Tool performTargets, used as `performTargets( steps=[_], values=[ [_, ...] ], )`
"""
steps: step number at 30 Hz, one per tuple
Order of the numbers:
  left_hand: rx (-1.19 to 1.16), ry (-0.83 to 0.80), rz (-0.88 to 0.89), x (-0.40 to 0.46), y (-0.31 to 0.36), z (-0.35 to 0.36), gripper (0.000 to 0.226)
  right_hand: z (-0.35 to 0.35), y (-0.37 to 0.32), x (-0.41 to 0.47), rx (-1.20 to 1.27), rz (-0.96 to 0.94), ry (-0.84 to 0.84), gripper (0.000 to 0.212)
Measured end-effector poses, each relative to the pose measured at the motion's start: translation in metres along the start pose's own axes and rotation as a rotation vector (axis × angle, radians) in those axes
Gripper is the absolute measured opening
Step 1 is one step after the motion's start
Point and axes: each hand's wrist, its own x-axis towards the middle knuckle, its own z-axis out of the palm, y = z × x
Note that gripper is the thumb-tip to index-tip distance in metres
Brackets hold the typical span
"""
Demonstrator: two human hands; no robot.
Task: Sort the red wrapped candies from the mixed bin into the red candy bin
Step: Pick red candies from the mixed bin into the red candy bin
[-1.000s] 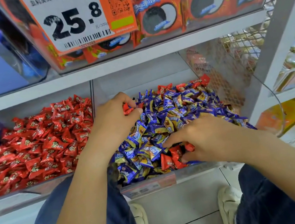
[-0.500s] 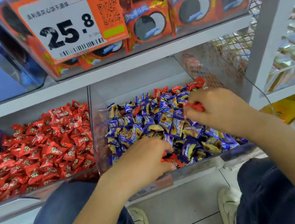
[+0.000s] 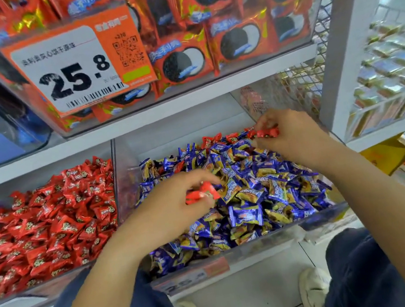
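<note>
Both hands are loaded rn. My left hand [image 3: 175, 206] has its fingers curled round 1 or maybe 2 red candies [image 3: 201, 194], pinched at the fingertips, low over the middle of the mixed bin [image 3: 323, 216]. My right hand [image 3: 287, 135] pinches another red candy [image 3: 268, 132] between thumb and fingers up at the bin's back right corner.

Risks imo: the wrappers look slick and crinkly, and the left grip is only at the tips, so 1 could slip and drop back into the blue/gold pile [image 3: 252, 198] and get buried. Getting to the red candy bin [image 3: 46, 224] means crossing the clear divider wall [image 3: 118, 189] btw the 2 bins, and clipping it w/ a knuckle could knock the piece loose. The right hand has the longest trip, so its sleeve-free forearm may drag blue ones along. A few reds are left along the back edge [image 3: 211, 141], so not done yet.
</note>
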Motion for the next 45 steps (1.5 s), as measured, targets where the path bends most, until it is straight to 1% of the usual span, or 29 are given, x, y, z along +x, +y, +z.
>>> performTargets(
  steps=[2, 3, 6, 7, 9, 12, 15, 17, 19, 21, 23, 25, 27, 29, 32, 33, 35, 37, 40, 41, 43, 45],
  values=[
    [-0.045, 0.069, -0.034, 0.003, -0.002, -0.006, 0.012, 0.005, 0.003, 0.007, -0.020, 0.058, 0.000, 0.020],
    [-0.043, 0.102, -0.070, 0.007, -0.006, -0.008, 0.011, 0.009, 0.004, 0.011, -0.036, 0.089, -0.001, 0.021],
    [-0.074, 0.194, -0.237, 0.028, -0.018, -0.013, 0.023, 0.020, 0.004, 0.023, -0.072, 0.143, -0.003, 0.012],
    [-0.107, 0.222, -0.299, 0.038, -0.022, -0.014, 0.024, 0.023, 0.003, 0.028, -0.047, 0.163, 0.000, 0.010],
    [-0.170, 0.279, -0.396, 0.059, -0.028, -0.019, 0.018, 0.028, 0.002, 0.039, 0.073, 0.228, -0.015, 0.016],
    [-0.124, 0.359, -0.473, 0.089, -0.037, -0.025, 0.013, 0.036, 0.003, 0.055, 0.236, 0.319, -0.054, 0.023],
    [-0.018, 0.329, -0.521, 0.114, -0.052, -0.026, 0.019, 0.041, 0.011, 0.069, 0.182, 0.361, -0.099, 0.031],
    [0.067, 0.224, -0.590, 0.127, -0.064, -0.025, 0.025, 0.043, 0.018, 0.075, 0.145, 0.400, -0.175, 0.033],
    [0.130, 0.099, -0.632, 0.136, -0.068, -0.023, 0.033, 0.045, 0.024, 0.080, 0.199, 0.453, -0.293, 0.034],
    [0.122, 0.013, -0.601, 0.145, -0.064, -0.020, 0.046, 0.049, 0.022, 0.079, 0.268, 0.509, -0.400, 0.038],
    [0.005, -0.035, -0.576, 0.151, -0.059, -0.015, 0.055, 0.059, 0.019, 0.081, 0.246, 0.471, -0.447, 0.040],
    [-0.070, -0.113, -0.566, 0.157, -0.057, -0.008, 0.046, 0.069, 0.014, 0.082, 0.231, 0.387, -0.485, 0.035],
    [-0.086, -0.171, -0.540, 0.162, -0.055, -0.001, 0.038, 0.078, 0.013, 0.084, 0.268, 0.327, -0.496, 0.031],
    [-0.123, -0.156, -0.498, 0.162, -0.050, 0.004, 0.038, 0.078, 0.012, 0.081, 0.310, 0.271, -0.523, 0.029],
    [-0.243, -0.106, -0.390, 0.154, -0.040, 0.004, 0.062, 0.066, 0.007, 0.074, 0.405, 0.247, -0.541, 0.047],
    [-0.259, -0.086, -0.349, 0.147, -0.035, 0.002, 0.068, 0.060, 0.005, 0.071, 0.408, 0.221, -0.536, 0.047],
    [-0.201, -0.044, -0.274, 0.130, -0.026, -0.005, 0.073, 0.046, -0.003, 0.060, 0.395, 0.127, -0.527, 0.043],
    [-0.134, -0.013, -0.196, 0.109, -0.019, -0.010, 0.078, 0.032, -0.014, 0.046, 0.329, 0.039, -0.536, 0.046],
    [-0.087, -0.007, -0.074, 0.075, -0.015, -0.012, 0.079, 0.023, -0.024, 0.024, 0.149, -0.059, -0.562, 0.067],
    [-0.062, -0.010, -0.037, 0.064, -0.015, -0.012, 0.077, 0.020, -0.028, 0.016, 0.111, -0.070, -0.582, 0.071],
    [-0.016, -0.004, -0.008, 0.046, -0.018, -0.010, 0.077, 0.015, -0.032, 0.002, 0.053, -0.109, -0.589, 0.072],
    [0.034, 0.019, -0.026, 0.031, -0.028, -0.010, 0.079, 0.007, -0.029, -0.012, -0.038, -0.135, -0.509, 0.070]
  ],
)
